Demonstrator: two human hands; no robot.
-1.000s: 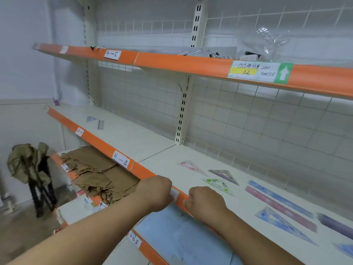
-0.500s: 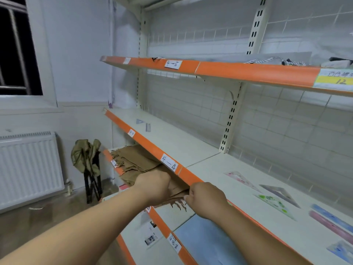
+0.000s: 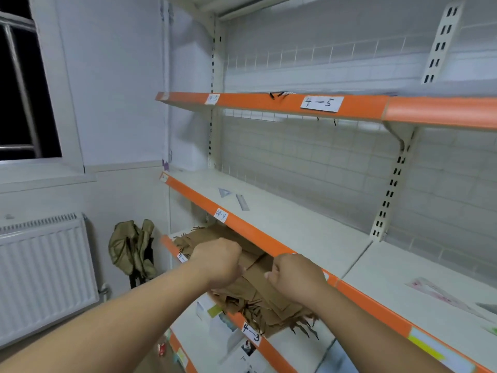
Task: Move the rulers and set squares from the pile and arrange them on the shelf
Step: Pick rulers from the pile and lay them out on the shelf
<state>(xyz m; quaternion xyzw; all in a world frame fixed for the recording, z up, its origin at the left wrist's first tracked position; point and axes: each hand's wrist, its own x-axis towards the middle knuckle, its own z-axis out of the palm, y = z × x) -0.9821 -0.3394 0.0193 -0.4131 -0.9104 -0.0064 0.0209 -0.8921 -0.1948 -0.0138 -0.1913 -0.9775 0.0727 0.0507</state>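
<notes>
View swings left: window and radiator enter, the ruler row slips almost out at right. Both fists, left hand [image 3: 219,261] and right hand [image 3: 294,275], now over the brown paper stack [image 3: 258,297], off the orange shelf edge [image 3: 242,227].

White walls, dark window [image 3: 16,84], radiator [image 3: 43,275] below; orange-edged shelving [image 3: 269,103] w/ wire back.

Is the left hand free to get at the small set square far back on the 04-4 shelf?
Probably not yet: the left hand is closed in front of the brown paper bags below, far from the set square.
</notes>
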